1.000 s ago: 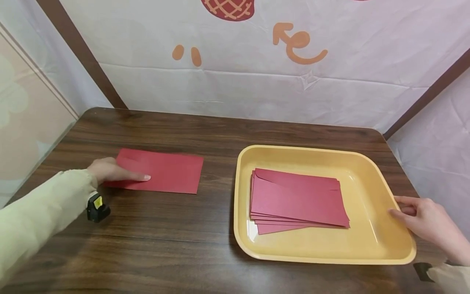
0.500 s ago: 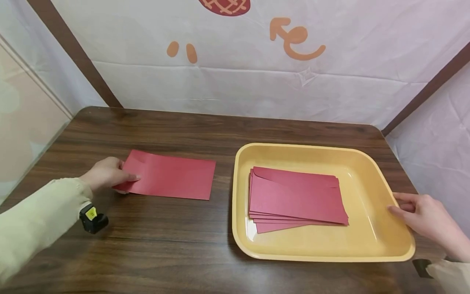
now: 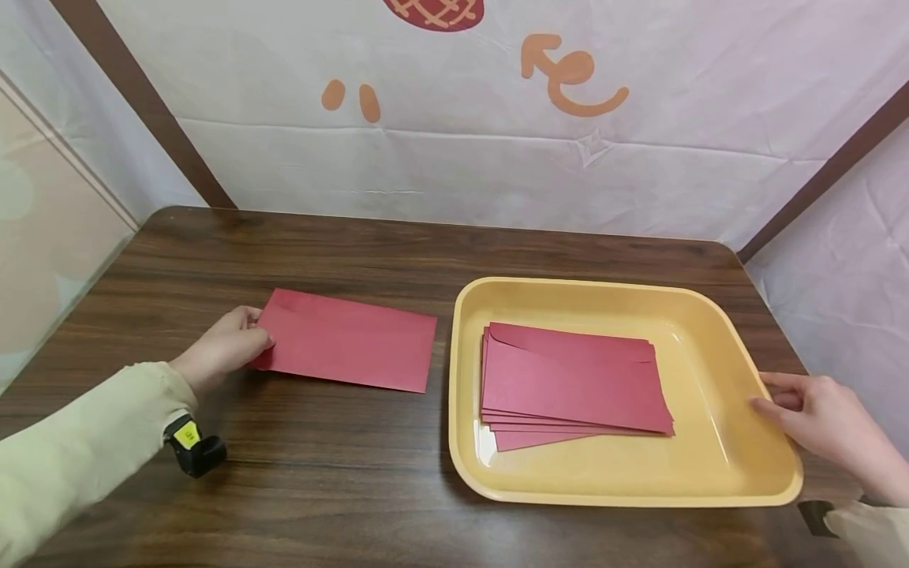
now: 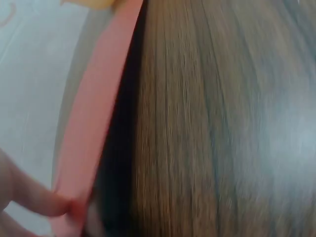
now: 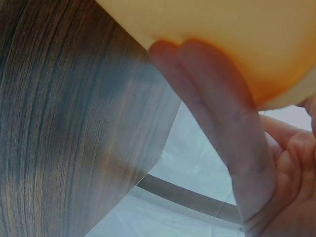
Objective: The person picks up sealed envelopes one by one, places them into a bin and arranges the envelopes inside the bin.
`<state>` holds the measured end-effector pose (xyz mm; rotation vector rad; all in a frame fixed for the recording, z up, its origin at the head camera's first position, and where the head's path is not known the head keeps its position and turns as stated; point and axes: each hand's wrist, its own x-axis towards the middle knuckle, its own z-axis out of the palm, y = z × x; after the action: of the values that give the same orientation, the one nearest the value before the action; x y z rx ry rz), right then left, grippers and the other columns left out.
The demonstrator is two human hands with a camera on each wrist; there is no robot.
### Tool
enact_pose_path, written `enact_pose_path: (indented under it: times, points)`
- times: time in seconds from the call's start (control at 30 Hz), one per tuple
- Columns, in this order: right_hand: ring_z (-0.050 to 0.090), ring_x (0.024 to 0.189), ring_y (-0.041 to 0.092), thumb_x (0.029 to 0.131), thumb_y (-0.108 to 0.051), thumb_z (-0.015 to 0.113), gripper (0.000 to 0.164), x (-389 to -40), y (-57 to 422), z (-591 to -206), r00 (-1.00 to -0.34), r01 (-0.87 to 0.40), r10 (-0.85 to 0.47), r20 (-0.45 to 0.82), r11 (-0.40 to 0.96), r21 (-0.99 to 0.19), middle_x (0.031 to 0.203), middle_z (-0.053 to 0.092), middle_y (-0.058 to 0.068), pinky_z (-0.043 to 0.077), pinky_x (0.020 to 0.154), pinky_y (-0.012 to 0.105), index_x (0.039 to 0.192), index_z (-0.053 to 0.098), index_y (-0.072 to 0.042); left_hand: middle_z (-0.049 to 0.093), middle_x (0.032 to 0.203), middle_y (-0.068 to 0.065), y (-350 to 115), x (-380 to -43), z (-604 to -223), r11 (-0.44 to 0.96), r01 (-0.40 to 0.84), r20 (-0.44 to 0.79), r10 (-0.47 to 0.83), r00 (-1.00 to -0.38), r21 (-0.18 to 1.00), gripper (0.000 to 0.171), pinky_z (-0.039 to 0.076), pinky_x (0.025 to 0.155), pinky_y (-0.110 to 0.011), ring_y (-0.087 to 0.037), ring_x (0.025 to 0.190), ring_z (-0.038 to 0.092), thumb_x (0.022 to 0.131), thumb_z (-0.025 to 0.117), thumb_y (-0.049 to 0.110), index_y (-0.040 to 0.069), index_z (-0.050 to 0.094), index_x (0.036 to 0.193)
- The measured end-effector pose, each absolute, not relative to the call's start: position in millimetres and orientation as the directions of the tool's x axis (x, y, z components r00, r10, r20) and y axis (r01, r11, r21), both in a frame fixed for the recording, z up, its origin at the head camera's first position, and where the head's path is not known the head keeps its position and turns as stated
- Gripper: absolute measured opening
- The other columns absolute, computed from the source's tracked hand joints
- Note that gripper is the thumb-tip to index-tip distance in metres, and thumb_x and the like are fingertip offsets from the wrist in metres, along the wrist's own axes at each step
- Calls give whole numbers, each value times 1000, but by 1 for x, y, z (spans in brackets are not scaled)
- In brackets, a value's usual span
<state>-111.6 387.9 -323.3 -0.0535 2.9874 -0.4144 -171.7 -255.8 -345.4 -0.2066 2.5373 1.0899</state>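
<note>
My left hand (image 3: 230, 345) pinches the left end of a red envelope (image 3: 351, 341), thumb on top. In the left wrist view the envelope (image 4: 98, 103) is seen nearly edge-on, raised over the wood with a dark shadow beside it. A yellow tray (image 3: 710, 481) stands on the right, holding a loose stack of several red envelopes (image 3: 575, 383). My right hand (image 3: 824, 414) grips the tray's right rim, thumb inside. From the right wrist view, its fingers (image 5: 217, 94) lie against the outside of the tray wall (image 5: 237, 29).
The dark wood-grain table (image 3: 341, 473) has rounded far corners. A pale printed cloth (image 3: 454, 158) hangs behind it, with brown frame bars at both sides. A black wrist camera (image 3: 195, 448) is strapped to the left sleeve.
The red envelope has come up off the table at its left end and shifted right toward the tray, with my left hand gripping it. My right hand and the tray hold still.
</note>
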Motion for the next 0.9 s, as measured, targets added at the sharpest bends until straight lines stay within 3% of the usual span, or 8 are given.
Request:
enact_pose_path:
  times: [0.33,0.6,0.8,0.9]
  points:
    - [54,56,-8,84,-27,66,48,-111,393,-330,-994,-33,-60,-91,962,-270,81,72,14,47,56,32,112,59,12,35,115,-27,-246,-166,-335,553,-411,-450,-70,-890,725,46,34,78,-32,-35,101,36,92,26,9,-20,22,127]
    - [59,56,-2,85,-26,66,49,-110,393,-327,-993,-19,-52,-110,960,-280,82,72,16,48,56,30,112,58,13,45,97,-8,-237,-164,-324,502,-396,-426,-59,-903,769,33,40,69,-24,-13,77,46,95,27,10,-12,36,118]
    - [54,57,-11,84,-26,67,47,-109,391,-328,-995,-31,-58,-87,958,-284,81,72,15,46,55,29,111,60,11,45,107,-8,-216,-155,-319,412,-441,-477,-18,-879,797,34,36,77,-26,-12,88,45,96,27,13,-7,34,123]
    - [52,58,-12,83,-25,67,46,-109,391,-328,-995,-35,-61,-81,957,-288,81,72,15,45,54,26,111,60,11,46,104,-3,-204,-151,-317,374,-426,-467,21,-884,824,32,39,76,-23,-7,85,47,97,29,13,-5,34,122]
